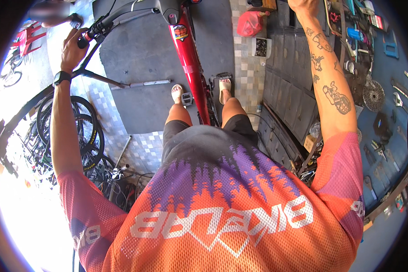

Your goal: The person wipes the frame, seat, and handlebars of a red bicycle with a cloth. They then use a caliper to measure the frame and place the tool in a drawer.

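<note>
The upper edge cuts off most of my right grip point(305, 4): its fingers are out of sight, so I can't tell whether they are spread or holding anything. The same edge crops the front of the red bicycle point(186, 52), and my orange, purple and black jersey point(226, 181) hides whatever of it lies farther back. Glare washes out the lower left, and a patch in the upper left corner is blurred.

The bicycle is between my legs, over a dark mat point(136, 54). Its frame runs lengthwise away from me, front toward the upper edge, that end leaning slightly left. My feet, in pale sandals point(177, 94), flank it beside the pedals point(187, 99).

My left forearm point(67, 131) reaches almost straight forward, a dark watch point(62, 78) at the wrist, and my left grip point(74, 51) is curled over the outer end of the handlebar point(120, 12), though the undersides of the fingers don't show. My right forearm point(332, 86) stretches forward and slightly inward, above the dark cabinets point(290, 68).
</note>
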Action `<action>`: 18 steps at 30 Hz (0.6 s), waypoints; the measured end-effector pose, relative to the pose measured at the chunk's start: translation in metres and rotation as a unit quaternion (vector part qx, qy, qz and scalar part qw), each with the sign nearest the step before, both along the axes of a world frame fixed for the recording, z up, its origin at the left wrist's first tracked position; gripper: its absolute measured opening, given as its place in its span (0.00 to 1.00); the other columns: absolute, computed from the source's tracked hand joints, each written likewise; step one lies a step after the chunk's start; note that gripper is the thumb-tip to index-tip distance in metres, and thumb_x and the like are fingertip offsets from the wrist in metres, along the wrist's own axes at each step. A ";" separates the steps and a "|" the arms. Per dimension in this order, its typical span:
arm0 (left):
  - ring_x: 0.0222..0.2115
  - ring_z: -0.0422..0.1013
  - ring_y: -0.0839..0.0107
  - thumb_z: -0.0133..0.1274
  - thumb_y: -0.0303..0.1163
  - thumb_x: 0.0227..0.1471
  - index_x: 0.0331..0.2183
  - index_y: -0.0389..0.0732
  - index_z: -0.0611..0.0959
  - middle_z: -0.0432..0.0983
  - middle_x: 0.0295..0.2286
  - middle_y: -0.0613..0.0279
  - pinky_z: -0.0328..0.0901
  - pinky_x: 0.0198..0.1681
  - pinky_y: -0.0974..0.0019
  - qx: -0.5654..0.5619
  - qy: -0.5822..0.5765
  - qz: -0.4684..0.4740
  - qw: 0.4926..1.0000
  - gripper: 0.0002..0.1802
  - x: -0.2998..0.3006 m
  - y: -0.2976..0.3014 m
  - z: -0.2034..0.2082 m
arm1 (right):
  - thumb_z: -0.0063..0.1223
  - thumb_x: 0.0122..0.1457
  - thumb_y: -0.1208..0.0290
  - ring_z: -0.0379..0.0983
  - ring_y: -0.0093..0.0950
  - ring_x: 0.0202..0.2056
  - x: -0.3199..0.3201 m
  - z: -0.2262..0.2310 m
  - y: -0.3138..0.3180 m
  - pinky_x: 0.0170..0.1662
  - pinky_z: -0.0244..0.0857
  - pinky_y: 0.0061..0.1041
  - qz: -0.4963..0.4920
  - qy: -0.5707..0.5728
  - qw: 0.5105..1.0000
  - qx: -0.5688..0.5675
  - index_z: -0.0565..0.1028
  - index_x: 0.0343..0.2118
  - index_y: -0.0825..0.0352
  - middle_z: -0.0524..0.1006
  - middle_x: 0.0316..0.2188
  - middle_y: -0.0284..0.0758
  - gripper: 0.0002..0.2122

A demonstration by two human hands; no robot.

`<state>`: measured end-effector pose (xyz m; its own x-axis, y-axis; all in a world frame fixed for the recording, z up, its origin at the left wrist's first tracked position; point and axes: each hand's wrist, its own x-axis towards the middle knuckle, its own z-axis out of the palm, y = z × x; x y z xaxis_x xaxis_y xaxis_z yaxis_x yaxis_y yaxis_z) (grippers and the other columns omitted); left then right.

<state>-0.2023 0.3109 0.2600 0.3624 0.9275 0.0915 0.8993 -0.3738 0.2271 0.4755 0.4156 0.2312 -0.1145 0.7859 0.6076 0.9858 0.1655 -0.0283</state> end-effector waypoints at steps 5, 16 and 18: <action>0.40 0.76 0.52 0.61 0.27 0.48 0.49 0.46 0.82 0.76 0.37 0.57 0.68 0.47 0.51 -0.009 0.014 0.005 1.000 0.24 0.002 0.004 0.004 | 0.52 0.66 0.58 0.72 0.56 0.35 0.011 0.010 -0.002 0.40 0.65 0.53 0.003 0.023 0.999 0.027 0.71 0.29 0.69 0.76 0.29 0.55 0.17; 0.38 0.74 0.49 0.61 0.27 0.45 0.43 0.43 0.81 0.74 0.37 0.57 0.70 0.41 0.51 0.117 0.013 -0.060 0.991 0.19 0.018 0.008 0.012 | 0.52 0.66 0.54 0.71 0.57 0.36 0.039 0.013 -0.011 0.40 0.62 0.52 -0.025 0.044 0.998 0.045 0.72 0.28 0.71 0.75 0.31 0.56 0.21; 0.37 0.74 0.49 0.61 0.27 0.45 0.40 0.42 0.81 0.72 0.35 0.57 0.69 0.41 0.51 0.167 0.026 -0.073 0.983 0.16 0.022 0.008 0.014 | 0.53 0.66 0.53 0.71 0.57 0.36 0.042 0.015 -0.012 0.39 0.63 0.52 -0.043 0.045 0.998 0.027 0.72 0.28 0.71 0.75 0.30 0.56 0.21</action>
